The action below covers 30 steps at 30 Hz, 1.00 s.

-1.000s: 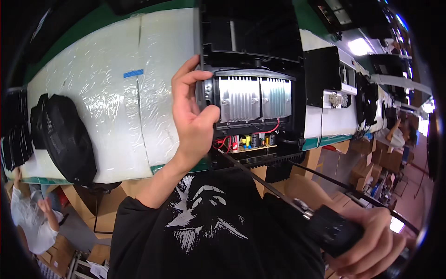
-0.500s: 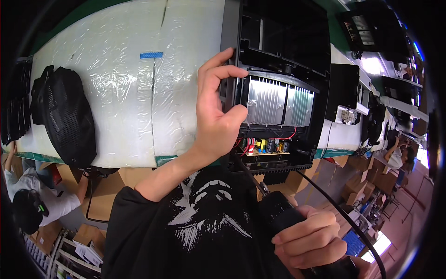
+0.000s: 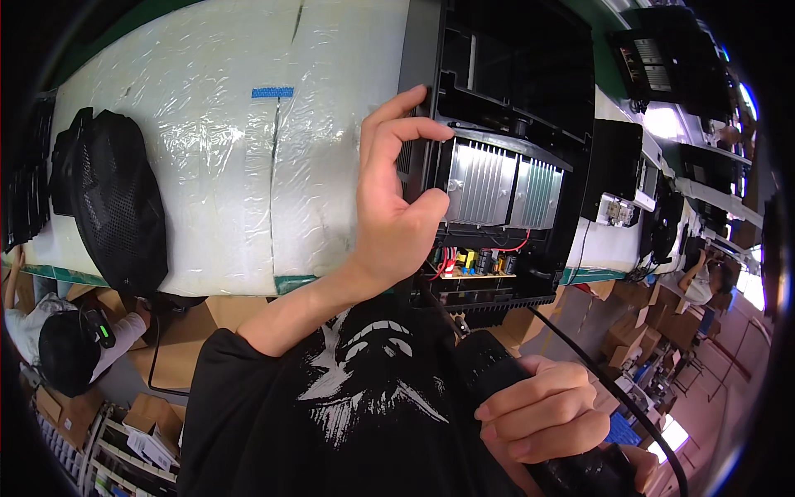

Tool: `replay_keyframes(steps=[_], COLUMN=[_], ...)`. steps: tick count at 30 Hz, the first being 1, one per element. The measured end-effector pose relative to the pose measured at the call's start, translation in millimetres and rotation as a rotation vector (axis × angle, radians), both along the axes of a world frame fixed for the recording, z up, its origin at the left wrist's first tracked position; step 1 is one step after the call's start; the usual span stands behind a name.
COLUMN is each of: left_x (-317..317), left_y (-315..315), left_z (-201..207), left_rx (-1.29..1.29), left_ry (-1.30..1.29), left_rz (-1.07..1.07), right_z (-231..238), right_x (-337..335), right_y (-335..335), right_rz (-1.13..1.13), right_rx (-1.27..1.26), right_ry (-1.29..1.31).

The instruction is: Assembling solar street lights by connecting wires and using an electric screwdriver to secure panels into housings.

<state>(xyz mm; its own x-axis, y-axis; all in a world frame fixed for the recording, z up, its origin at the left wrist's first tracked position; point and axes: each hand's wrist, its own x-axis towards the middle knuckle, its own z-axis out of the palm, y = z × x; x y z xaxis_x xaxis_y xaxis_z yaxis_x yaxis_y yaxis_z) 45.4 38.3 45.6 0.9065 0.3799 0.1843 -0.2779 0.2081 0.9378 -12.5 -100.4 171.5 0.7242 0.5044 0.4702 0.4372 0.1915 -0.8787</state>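
Observation:
A black equipment housing [image 3: 538, 79] lies open on the table in front of me. Inside it are finned silver heat sinks [image 3: 479, 186] and, nearer to me, a circuit board [image 3: 480, 265] with red wires. My left hand [image 3: 389, 195] grips the housing's left rim, its thumb and fingers bent over the edge beside the heat sinks. Low on the right, my right hand [image 3: 551, 414] is wrapped round a black power screwdriver [image 3: 490, 369]. Its long shaft points up and left toward the housing's near edge; where the tip rests is hidden in dark parts.
Clear plastic film covers the white tabletop [image 3: 211, 182]. A black mesh bag [image 3: 120, 199] sits at the left. One black cable [image 3: 596, 364] runs past my right hand. Farther right is another black unit [image 3: 617, 166]. A co-worker [image 3: 74, 348] is at the lower left, among cardboard boxes [image 3: 153, 418].
My left hand and the housing sit slightly farther right in view. The right hand with the screwdriver has shifted a little left. The co-worker at lower left has moved head and arm.

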Motion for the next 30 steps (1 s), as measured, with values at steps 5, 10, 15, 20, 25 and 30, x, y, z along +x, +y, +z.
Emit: replay_keyframes(steps=[5,10,15,20,25,30], left_x=[0,-3,-2,-2,-1,-1], left_y=[-5,-4,-8,-7,-6,-6], left_z=[-1,-3,-1,-2,-3,-3], left_rx=[-0.159,-0.097,-0.198,-0.183,-0.152,-0.193], left_ry=[-0.019,-0.034,-0.011,-0.006,-0.024,-0.04], left_rz=[0.016,0.065,0.048,0.072,0.06,0.059], right_z=[-3,7,-6,-10,-4,-20], right_x=[-10,7,-9,-6,-5,0], right_y=[11,30,28,21,26,54], right_rz=[-0.056,0.121,-0.002,-0.014,-0.059,-0.253], right_rx=[0.046,0.051,0.056,0.021,-0.064,0.345], right_ry=[-0.002,-0.1,-0.023,-0.037,-0.021,-0.166])
